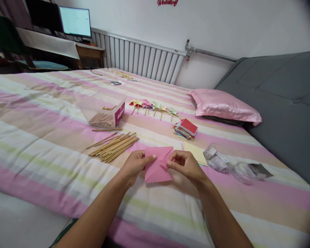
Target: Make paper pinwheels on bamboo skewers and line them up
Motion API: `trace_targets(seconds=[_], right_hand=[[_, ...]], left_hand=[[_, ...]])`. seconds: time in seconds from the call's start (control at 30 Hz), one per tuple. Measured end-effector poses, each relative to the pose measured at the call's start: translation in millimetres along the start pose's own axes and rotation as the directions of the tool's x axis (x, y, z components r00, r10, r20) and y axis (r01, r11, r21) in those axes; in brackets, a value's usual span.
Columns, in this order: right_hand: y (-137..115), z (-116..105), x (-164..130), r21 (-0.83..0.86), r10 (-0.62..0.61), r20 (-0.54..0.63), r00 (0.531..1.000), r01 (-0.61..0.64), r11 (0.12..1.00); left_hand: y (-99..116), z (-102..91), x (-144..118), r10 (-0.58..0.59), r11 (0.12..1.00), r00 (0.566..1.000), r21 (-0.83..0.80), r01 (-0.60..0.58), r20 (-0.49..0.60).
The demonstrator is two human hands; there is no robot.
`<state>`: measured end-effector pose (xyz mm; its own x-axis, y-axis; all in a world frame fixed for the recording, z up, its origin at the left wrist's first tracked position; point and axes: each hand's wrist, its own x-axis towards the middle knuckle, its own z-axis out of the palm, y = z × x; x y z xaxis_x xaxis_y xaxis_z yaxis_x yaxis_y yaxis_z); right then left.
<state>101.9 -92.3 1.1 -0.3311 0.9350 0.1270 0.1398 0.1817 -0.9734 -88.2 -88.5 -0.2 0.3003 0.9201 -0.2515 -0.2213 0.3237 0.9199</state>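
A square of pink paper (pixel 157 168) with diagonal crease or cut lines is held up over the bed in front of me. My left hand (pixel 138 164) grips its left edge, thumb on the front and fingers behind. At the right side, my right hand (pixel 184 164) pinches a part of the same paper between thumb and fingertips. Thin wooden sticks (pixel 116 146) lie in a loose pile beyond my left hand. Past my right hand are pale yellow paper sheets (pixel 195 152) and a stack of coloured paper squares (pixel 187 128).
Several finished paper pinwheels (pixel 155 106) lie in a row farther back. A clear plastic box (pixel 103 115) holds more sticks. Two clear round containers (pixel 217 160) with small contents sit at the right. A pink pillow (pixel 223 106) rests by the grey headboard (pixel 281 93).
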Motion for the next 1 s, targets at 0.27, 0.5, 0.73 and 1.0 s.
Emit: trace_targets(seconds=[0.27,0.5,0.73,1.0], right_hand=[[2.7,0.2,0.7,0.035,0.046,0.009,0.999,-0.046,0.998],[2.9,1.1,1.1,-0.01,0.058,-0.017,0.998,-0.059,0.998],[4.6,0.8,1.2,-0.061,0.058,-0.034,0.998,-0.06,0.996],[3.7,2.6,2.1,-0.143,0.066,-0.057,0.996,-0.074,0.987]], left_hand=[[-2.6,-1.9,1.3,0.016,1.0,1.0,-0.006,-0.016,0.02],[-2.6,-1.9,0.4,0.007,1.0,1.0,0.009,-0.007,0.018],[-6.0,-2.3,1.2,0.031,0.999,0.999,0.036,-0.031,0.02],[-5.0,-0.5,1.9,0.028,0.998,0.999,0.061,-0.03,0.023]])
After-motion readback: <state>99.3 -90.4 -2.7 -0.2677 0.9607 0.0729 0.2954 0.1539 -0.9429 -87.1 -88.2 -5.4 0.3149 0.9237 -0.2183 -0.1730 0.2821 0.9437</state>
